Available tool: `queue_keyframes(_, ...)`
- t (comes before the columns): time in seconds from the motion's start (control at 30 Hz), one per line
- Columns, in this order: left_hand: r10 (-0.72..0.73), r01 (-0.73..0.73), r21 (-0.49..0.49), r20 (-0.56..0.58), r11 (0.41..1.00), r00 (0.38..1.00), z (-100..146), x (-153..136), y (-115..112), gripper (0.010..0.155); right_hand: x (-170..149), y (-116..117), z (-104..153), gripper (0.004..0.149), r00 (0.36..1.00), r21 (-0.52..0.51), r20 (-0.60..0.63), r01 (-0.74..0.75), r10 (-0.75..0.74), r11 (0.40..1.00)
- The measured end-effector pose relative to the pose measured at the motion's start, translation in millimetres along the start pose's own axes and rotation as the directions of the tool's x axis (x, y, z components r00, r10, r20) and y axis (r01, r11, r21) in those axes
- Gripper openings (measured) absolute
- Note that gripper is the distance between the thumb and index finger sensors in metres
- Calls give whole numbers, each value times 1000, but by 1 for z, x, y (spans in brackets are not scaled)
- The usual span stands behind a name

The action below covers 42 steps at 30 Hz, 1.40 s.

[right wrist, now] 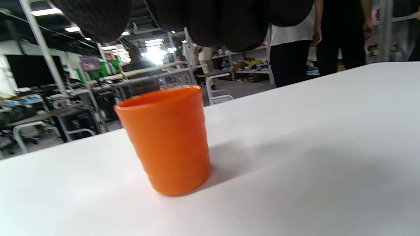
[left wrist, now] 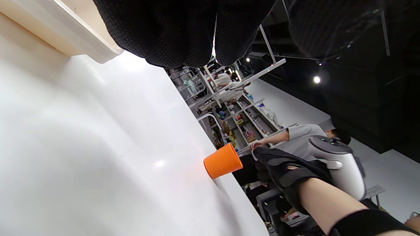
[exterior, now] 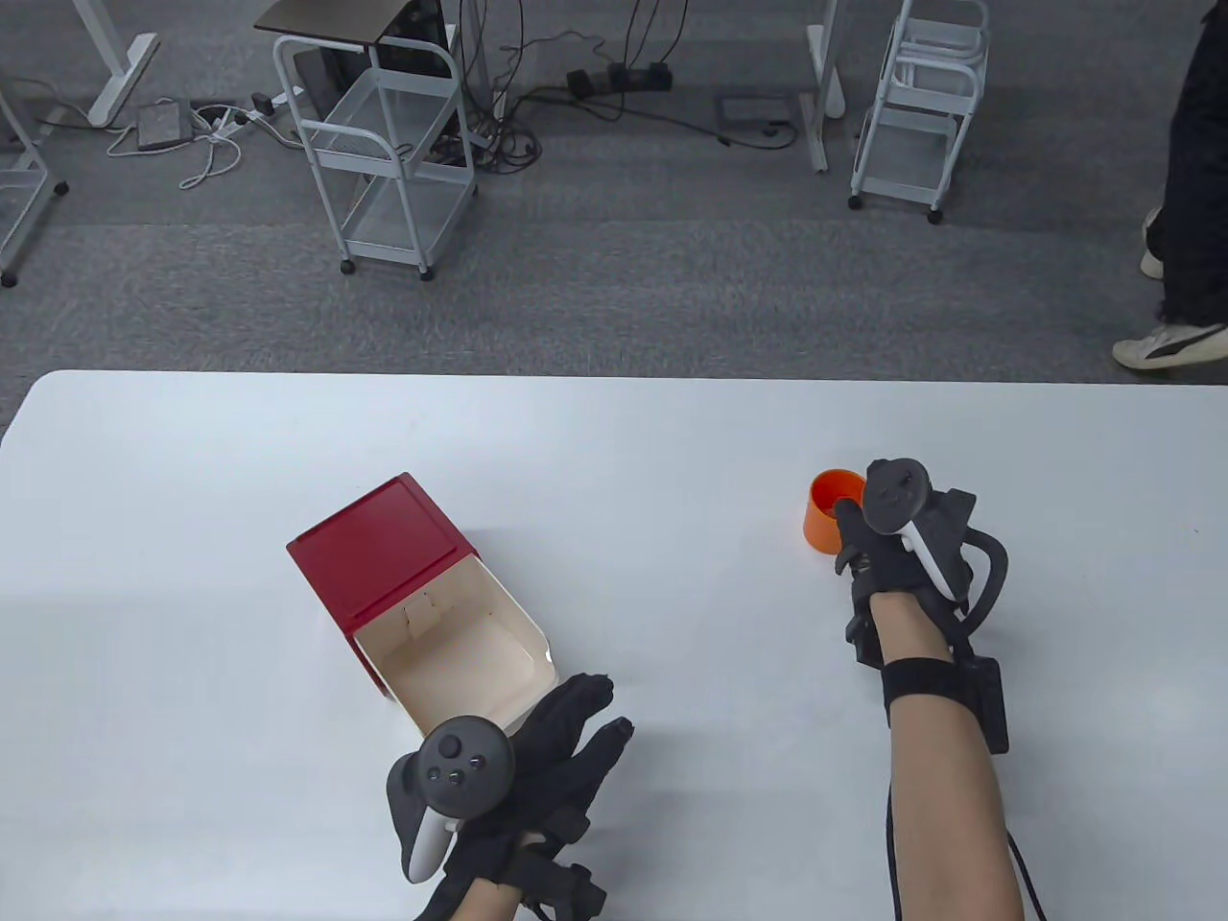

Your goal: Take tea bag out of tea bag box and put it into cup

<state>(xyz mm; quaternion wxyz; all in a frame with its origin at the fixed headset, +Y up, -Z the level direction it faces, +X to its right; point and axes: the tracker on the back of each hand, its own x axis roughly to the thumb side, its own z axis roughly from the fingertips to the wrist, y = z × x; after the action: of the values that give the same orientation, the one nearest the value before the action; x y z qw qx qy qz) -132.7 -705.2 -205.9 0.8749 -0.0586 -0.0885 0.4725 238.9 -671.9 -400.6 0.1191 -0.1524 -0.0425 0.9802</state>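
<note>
Tea bag box (exterior: 422, 600), just the one, sat open on the left of the white table (exterior: 192, 537), no bag visible inside. Left hand (exterior: 537, 767) lay beside it, fingers spread flat. One orange cup (exterior: 827, 510) stood upright further right, right hand (exterior: 887, 552) hanging over it; couldn't tell its fingers.

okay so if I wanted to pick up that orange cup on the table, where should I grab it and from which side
Probably wrap the side wall of the orange cup around its middle, coming in level from the near side, where the right hand already is. It stands upright on the white table, mouth up, with a plain tapered wall and no handle, so a sideways grip looks steadier than pinching the rim.
</note>
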Motion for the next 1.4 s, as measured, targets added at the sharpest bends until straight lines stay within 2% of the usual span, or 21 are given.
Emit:
queue_keyframes(0.17,1,-1,1,-13,1000,1000,0,-2,0,69,0,-26,29,63,980,-36,171,108,-100,994)
queue_keyframes(0.23,3,-3,2,-21,1000,1000,-1,-3,1,70,1,-34,42,63,964,-17,229,145,-137,989)
queue_keyframes(0.53,14,-14,10,-36,1000,999,-2,-7,2,70,-7,-55,109,65,886,75,346,302,-308,950)
queue_keyframes(0.7,21,-21,6,-34,1000,999,-2,-7,2,70,-20,-46,146,65,843,132,359,378,-399,917)
queue_keyframes(0.93,18,-18,-4,-20,1000,1000,-1,-7,0,70,-40,-21,182,65,808,179,317,463,-496,868)
queue_keyframes(1.17,18,-19,-13,-21,1000,1000,-1,-6,-1,70,-58,4,194,66,790,215,256,516,-558,829)
queue_keyframes(1.4,-2,2,-20,8,1000,1000,0,0,-5,70,-72,14,195,66,766,211,217,568,-605,796)
